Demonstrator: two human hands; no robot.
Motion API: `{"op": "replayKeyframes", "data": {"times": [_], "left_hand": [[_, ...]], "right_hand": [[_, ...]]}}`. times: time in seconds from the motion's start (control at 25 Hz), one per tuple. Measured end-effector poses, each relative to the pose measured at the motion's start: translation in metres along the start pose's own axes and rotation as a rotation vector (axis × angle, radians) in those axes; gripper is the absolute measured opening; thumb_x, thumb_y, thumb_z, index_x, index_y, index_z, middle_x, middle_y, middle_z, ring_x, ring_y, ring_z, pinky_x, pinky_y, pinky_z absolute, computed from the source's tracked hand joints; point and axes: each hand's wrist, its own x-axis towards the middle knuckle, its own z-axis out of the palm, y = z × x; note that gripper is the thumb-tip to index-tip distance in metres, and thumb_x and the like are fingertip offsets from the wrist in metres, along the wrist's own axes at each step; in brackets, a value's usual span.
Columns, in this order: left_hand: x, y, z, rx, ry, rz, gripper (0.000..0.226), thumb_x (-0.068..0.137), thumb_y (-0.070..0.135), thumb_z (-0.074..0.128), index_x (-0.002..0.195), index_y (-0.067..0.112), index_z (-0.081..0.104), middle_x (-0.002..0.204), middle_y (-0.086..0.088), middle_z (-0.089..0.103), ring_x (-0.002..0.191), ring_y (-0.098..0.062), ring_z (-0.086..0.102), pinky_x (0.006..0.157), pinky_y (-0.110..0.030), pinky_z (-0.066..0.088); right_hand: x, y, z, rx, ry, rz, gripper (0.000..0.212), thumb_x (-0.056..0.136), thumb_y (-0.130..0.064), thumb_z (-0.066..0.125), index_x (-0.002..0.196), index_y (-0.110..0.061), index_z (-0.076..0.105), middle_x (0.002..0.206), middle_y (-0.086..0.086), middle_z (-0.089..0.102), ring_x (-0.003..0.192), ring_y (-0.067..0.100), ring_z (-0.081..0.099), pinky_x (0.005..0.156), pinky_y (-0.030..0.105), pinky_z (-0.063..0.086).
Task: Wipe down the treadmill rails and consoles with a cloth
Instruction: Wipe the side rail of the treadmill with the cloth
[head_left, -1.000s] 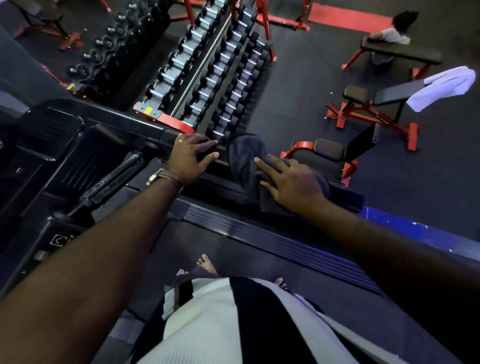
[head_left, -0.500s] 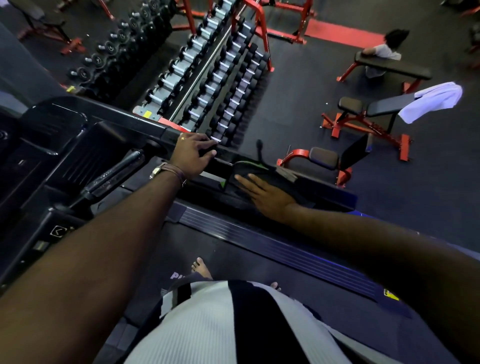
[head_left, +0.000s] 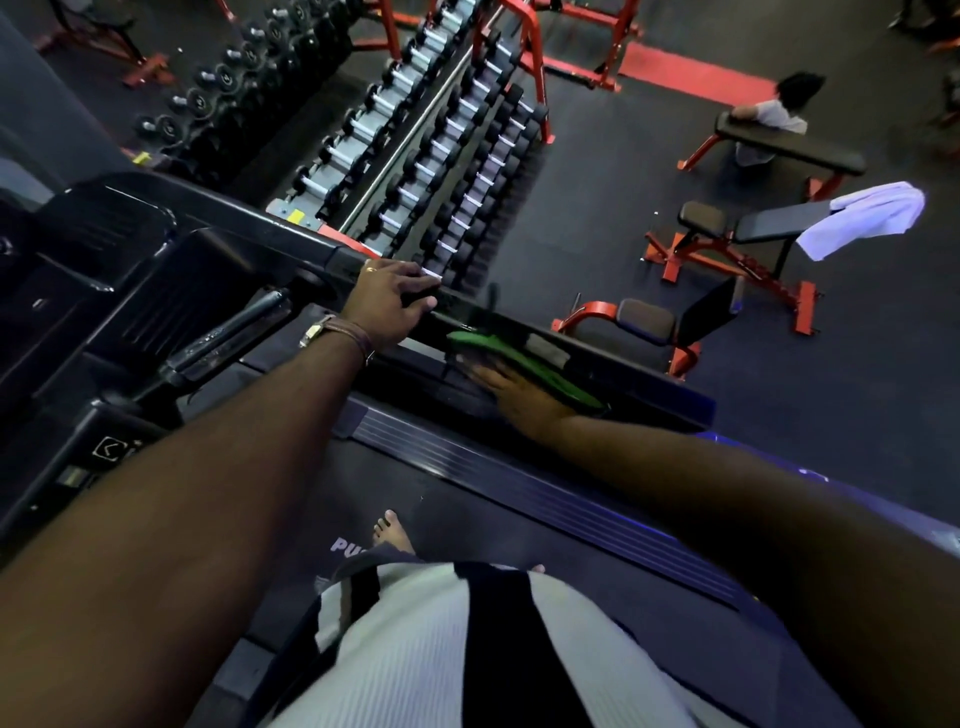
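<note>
Just beside the left hand (head_left: 387, 306) gripping the rail (head_left: 623, 374), the flat-fingered right hand (head_left: 519, 400) has slid down to wipe its side; cloth hidden.

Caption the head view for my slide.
Left hand holds the treadmill rail while the right hand presses a cloth flat against it.

head cam riding on the wearer's head | facing forward and tilting steeply down | wide lens taking in near and far | sitting close over the treadmill rail (head_left: 660, 389), with shirt (head_left: 415, 649) and bare foot (head_left: 392, 535) filling the bottom edge | dumbbell rack (head_left: 441, 156) and bench (head_left: 763, 228) lying well off along the top
</note>
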Motion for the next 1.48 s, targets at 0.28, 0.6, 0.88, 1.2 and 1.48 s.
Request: {"op": "replayKeyframes", "data": {"times": [0.28, 0.6, 0.88, 1.2, 1.48], "left_hand": [[-0.003, -0.003, -0.002, -0.017, -0.005, -0.019, 0.034, 0.087, 0.035, 0.067, 0.118, 0.024, 0.068, 0.124, -0.002, 0.063, 0.121, -0.030, 0.044, 0.105, -0.031, 0.033], [-0.006, 0.009, -0.009, -0.015, 0.017, -0.015, 0.032, 0.086, 0.024, 0.069, 0.117, 0.020, 0.069, 0.121, 0.000, 0.064, 0.120, -0.026, 0.045, 0.098, -0.018, 0.025], [-0.002, 0.008, -0.011, -0.006, -0.008, -0.008, 0.033, 0.084, 0.026, 0.071, 0.116, 0.019, 0.069, 0.120, -0.003, 0.065, 0.120, -0.025, 0.049, 0.099, -0.016, 0.024], [-0.005, 0.004, -0.019, 0.045, -0.081, 0.004, 0.040, 0.087, 0.037, 0.066, 0.123, 0.020, 0.065, 0.130, -0.006, 0.060, 0.124, -0.024, 0.048, 0.106, -0.031, 0.032], [-0.017, -0.065, -0.055, 0.155, 0.015, -0.039, 0.053, 0.089, 0.052, 0.051, 0.128, 0.017, 0.060, 0.135, -0.010, 0.055, 0.126, -0.032, 0.047, 0.104, -0.049, 0.039]], "right_hand": [[-0.028, 0.035, 0.014, 0.276, 0.338, -0.002, 0.051, 0.097, -0.027, 0.043, 0.149, -0.025, 0.041, 0.165, -0.001, 0.011, 0.151, 0.034, 0.002, 0.112, 0.072, 0.005], [0.001, 0.106, 0.012, 1.368, 0.071, 0.168, 0.096, 0.072, -0.055, 0.072, 0.150, -0.052, 0.017, 0.150, -0.008, 0.046, 0.132, 0.021, 0.049, 0.107, 0.039, 0.042], [0.025, 0.131, 0.018, 1.563, -0.327, 0.066, 0.039, 0.071, -0.051, 0.081, 0.100, -0.032, 0.065, 0.104, -0.005, 0.069, 0.101, 0.019, 0.064, 0.082, 0.027, 0.046], [-0.012, 0.120, 0.034, 1.658, -0.201, 0.191, 0.054, 0.082, -0.057, 0.067, 0.131, -0.035, 0.059, 0.127, -0.007, 0.066, 0.115, 0.014, 0.060, 0.104, 0.036, 0.044], [0.069, 0.115, -0.026, 1.662, -0.220, 0.278, 0.048, 0.092, -0.059, 0.047, 0.138, -0.045, 0.048, 0.142, -0.004, 0.055, 0.127, 0.025, 0.053, 0.106, 0.039, 0.041]]}}
